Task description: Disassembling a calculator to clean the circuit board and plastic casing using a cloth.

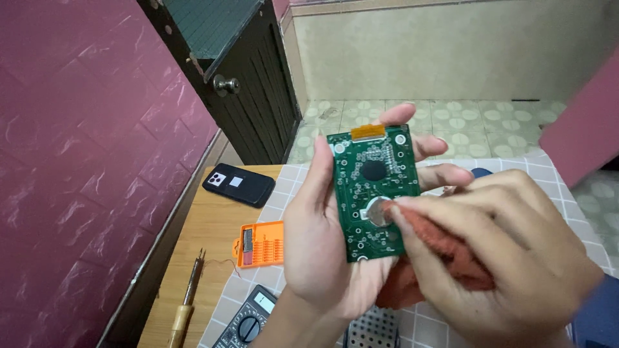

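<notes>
My left hand (322, 251) holds a green circuit board (373, 187) upright in front of me, thumb on its left edge and fingers behind it. The board has an orange ribbon strip at its top and a round silver coin cell near its middle. My right hand (496, 258) presses a reddish-orange cloth (445, 248) with a fingertip against the coin cell.
On the wooden table lie a black phone (238, 184), an orange case of screwdriver bits (261, 245), a wooden-handled soldering iron (187, 303), a multimeter (248, 319) and a checked white cloth (567, 206). A pink wall runs along the left; a dark door (248, 84) stands behind.
</notes>
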